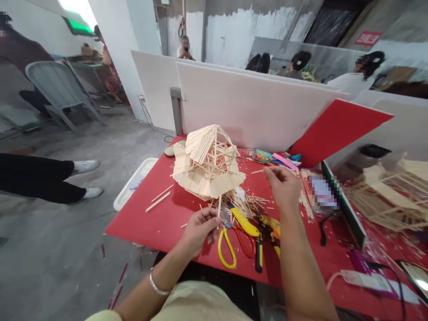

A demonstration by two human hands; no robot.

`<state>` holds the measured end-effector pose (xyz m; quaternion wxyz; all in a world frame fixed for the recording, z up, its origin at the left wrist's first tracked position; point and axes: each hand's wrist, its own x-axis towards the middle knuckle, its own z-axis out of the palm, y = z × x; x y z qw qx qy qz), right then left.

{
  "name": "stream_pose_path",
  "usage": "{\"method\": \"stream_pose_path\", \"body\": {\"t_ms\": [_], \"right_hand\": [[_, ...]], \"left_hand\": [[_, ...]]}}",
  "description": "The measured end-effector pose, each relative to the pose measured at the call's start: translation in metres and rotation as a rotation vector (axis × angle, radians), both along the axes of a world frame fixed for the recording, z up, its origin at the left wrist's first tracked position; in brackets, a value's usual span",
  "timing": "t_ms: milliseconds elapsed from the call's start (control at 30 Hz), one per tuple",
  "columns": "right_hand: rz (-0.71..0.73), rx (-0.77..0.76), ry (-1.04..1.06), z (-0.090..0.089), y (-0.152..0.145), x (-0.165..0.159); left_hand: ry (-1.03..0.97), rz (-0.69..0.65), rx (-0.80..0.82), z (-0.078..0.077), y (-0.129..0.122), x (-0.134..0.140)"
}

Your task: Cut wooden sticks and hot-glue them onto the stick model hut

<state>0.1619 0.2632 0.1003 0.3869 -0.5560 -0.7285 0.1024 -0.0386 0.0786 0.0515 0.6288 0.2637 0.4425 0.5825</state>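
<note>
Above the red desk [133,218], the left hand [202,225] pinches a wooden stick [220,205], its long axis toward 12 o'clock; the right hand [284,182] grips a second stick [257,171] pointing to 9. Beyond, at 12, stands a stick-built pavilion model [209,166].

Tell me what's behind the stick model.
A white panel rises behind the stick model, with a gray post to the left. The model hides part of the red tabletop directly behind it; anything there cannot be seen.

A stick model [210,167] stands on a red counter [140,225], loose sticks [249,204], scissors [227,221] and yellow tools [245,221] before it.
</note>
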Motion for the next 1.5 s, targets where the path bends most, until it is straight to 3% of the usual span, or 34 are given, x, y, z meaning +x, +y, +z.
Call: {"method": "stream_pose_path", "body": {"t_ms": [67,100,233,333,467,633,700,833,967,1133,1233,1500], "right_hand": [[0.037,0.278,0.227,0.017,-0.037,-0.011],[0.095,0.379,0.228,0.024,-0.054,-0.019],[0.505,0.657,-0.05,0.041,-0.097,-0.058],[0.691,0.722,-0.186,0.043,-0.105,-0.079],[0.688,0.749,-0.277,0.039,-0.102,-0.094],[0.7,0.797,-0.263,0.044,-0.105,-0.106],[0.688,0.73,-0.175,0.051,-0.108,-0.111],[0.444,0.449,0.015,0.067,-0.107,-0.119],[0.36,0.229,0.117,0.075,-0.085,-0.124],[0.427,-0.074,0.368,0.075,-0.052,-0.135],[0.488,-0.244,0.409,0.08,-0.04,-0.142],[0.611,-0.419,0.401,0.088,-0.02,-0.154]], "left_hand": [[-0.083,0.032,0.042,0.017,0.0,-0.008],[-0.116,0.039,0.075,0.026,0.001,-0.012],[-0.229,0.078,0.161,0.056,0.008,-0.028],[-0.273,0.098,0.131,0.074,0.014,-0.037],[-0.271,0.031,0.129,0.088,0.018,-0.047],[-0.257,0.03,0.173,0.085,0.028,-0.057],[-0.23,0.069,0.221,0.079,0.034,-0.061],[-0.091,0.026,0.31,0.072,0.046,-0.067],[-0.092,0.059,0.26,0.07,0.057,-0.071],[-0.219,0.082,0.151,0.07,0.07,-0.071],[-0.258,0.081,0.127,0.071,0.075,-0.07],[-0.301,0.115,0.158,0.073,0.086,-0.073]]}}
